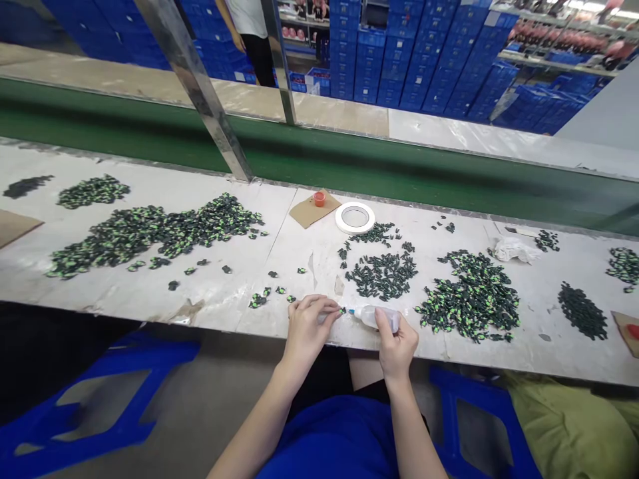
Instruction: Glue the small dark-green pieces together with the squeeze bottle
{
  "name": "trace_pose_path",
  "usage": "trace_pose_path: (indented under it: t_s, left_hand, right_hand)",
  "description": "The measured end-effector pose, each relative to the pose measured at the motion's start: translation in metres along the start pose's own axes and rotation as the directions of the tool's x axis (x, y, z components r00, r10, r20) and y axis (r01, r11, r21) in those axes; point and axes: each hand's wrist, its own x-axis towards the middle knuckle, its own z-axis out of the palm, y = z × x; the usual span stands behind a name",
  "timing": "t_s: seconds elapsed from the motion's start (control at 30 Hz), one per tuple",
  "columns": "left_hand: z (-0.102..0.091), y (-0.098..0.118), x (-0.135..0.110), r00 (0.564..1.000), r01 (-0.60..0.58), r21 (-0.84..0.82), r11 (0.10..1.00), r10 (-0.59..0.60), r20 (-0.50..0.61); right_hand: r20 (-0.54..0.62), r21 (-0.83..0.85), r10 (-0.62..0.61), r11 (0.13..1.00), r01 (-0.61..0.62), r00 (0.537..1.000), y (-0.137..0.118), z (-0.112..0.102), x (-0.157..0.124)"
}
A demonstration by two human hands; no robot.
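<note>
My right hand (398, 342) is wrapped round a small translucent squeeze bottle (370, 315), which lies nearly level with its blue tip pointing left. Just off that tip, my left hand (310, 324) pinches a small black-and-green part (342, 311) between thumb and fingers, low over the white table (279, 253). A few more such parts (258, 300) lie to the left of my left hand. Beyond the bottle is a pile of small dark pieces (383, 274). To the right of my right hand spreads a heap of black-and-green parts (472, 296).
A roll of white tape (355, 217) lies beside a cardboard piece (304, 213) carrying a red cap (319, 198). A long heap of parts (150, 233) covers the left side. A metal post (200, 93) rises at the table's back edge, before a green conveyor belt (349, 153). Blue stools (479, 412) flank me.
</note>
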Motion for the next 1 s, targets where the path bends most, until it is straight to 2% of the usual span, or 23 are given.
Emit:
trace_pose_path:
  t_s: [0.6,0.87,1.0]
  left_hand:
    - [-0.0005,-0.0002,0.0022,1.000,-0.017,0.016,1.000,0.017,-0.002]
    - [0.0006,0.0015,0.0023,1.000,0.000,0.021,1.000,0.000,-0.004]
    - [-0.0002,0.0021,0.0033,1.000,0.018,0.007,1.000,-0.018,0.012]
  right_hand:
    - [0.040,0.018,0.008,1.000,-0.009,0.999,0.0013,-0.0006,0.0008]
    - [0.001,0.029,0.028,0.999,-0.028,1.000,0.0020,0.0008,0.0018]
    - [-0.035,0.116,0.089,0.990,-0.084,0.995,0.0036,-0.0006,0.0031]
